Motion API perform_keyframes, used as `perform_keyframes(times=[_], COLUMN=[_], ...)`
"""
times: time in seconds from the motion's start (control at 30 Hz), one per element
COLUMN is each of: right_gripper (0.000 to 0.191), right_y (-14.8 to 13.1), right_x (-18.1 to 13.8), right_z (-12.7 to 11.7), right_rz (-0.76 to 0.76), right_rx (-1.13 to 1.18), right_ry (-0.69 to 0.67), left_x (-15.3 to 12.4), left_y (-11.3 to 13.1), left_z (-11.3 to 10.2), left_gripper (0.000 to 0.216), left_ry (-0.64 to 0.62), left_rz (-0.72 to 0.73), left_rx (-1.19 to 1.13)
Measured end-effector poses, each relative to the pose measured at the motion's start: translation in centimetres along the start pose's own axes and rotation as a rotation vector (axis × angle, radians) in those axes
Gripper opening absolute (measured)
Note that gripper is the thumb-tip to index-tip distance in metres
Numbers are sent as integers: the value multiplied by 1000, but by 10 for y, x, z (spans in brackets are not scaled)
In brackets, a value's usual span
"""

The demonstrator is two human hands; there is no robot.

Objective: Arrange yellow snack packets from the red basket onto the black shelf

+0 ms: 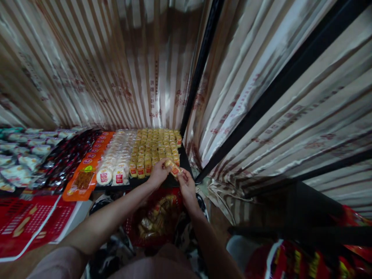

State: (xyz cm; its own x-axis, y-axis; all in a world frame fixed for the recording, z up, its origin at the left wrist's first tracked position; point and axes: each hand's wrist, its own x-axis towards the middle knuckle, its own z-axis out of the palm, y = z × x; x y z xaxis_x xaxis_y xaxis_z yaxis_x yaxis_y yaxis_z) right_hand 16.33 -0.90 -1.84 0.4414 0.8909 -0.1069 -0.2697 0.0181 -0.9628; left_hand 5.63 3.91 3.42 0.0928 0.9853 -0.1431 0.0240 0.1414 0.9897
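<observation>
My left hand point(158, 173) and my right hand point(186, 185) both pinch one small yellow snack packet point(173, 168) with a red label. They hold it over the front right corner of a black shelf point(183, 161). Rows of the same yellow packets point(155, 147) fill that part of the shelf. Below my hands a red basket point(158, 221) holds several more yellow packets.
White round packets point(114, 166) lie left of the yellow ones, then orange packets point(84, 180), dark packets point(68, 157) and pale green-white packets point(17, 161). Striped plastic curtains point(261, 97) hang behind and to the right. Red boxes point(26, 224) lie lower left.
</observation>
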Motion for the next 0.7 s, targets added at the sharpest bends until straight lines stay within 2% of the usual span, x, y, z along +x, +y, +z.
perform_keyframes(times=[0.17,0.3,0.37,0.47,0.57,0.7], right_gripper=[48,48,46,44,43,43], right_y=[-9,-18,-20,-17,-12,-7], right_x=[37,69,85,107,124,140], right_z=[5,7,8,10,12,14], right_rz=[-61,-198,-238,-206,-151,-146], right_rx=[-52,-126,-165,-217,-219,-209], right_ry=[74,138,162,200,229,243], left_x=[50,91,110,133,152,171], left_y=[18,38,48,58,57,43], left_z=[15,29,37,46,54,66], left_gripper=[41,39,36,33,33,33], left_ry=[-4,20,-4,-8,-17,-80], left_rz=[189,375,408,390,414,483], left_rx=[161,375,501,682,784,833])
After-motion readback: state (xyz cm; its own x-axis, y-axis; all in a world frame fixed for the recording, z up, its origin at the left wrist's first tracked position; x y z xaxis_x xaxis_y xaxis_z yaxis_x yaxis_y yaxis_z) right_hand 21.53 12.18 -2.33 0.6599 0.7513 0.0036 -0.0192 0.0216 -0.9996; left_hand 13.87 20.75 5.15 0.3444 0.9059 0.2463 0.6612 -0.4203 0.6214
